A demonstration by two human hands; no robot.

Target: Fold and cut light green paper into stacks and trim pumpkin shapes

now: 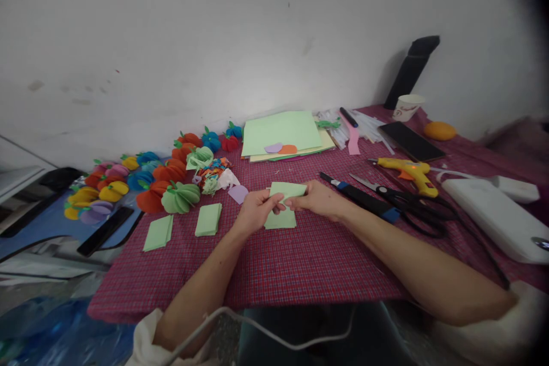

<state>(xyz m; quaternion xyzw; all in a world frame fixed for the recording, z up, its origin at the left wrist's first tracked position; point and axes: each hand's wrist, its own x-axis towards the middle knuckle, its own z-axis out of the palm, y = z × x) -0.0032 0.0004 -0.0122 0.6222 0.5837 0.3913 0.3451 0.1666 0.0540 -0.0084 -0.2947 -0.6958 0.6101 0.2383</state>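
Note:
Between my two hands is a piece of light green paper, pinched at its left by my left hand and at its right by my right hand. Directly under it on the cloth lies another light green paper piece, partly covered by the held one and my fingers. To the left rest two small stacks of green paper, a nearer stack and a farther-left stack. A purple paper piece lies just beyond my left hand.
Colourful paper pumpkins crowd the left side, beside paper scraps. Large paper sheets lie by the wall. On the right are a utility knife, black-handled scissors, a yellow glue gun, a phone and a white power bank.

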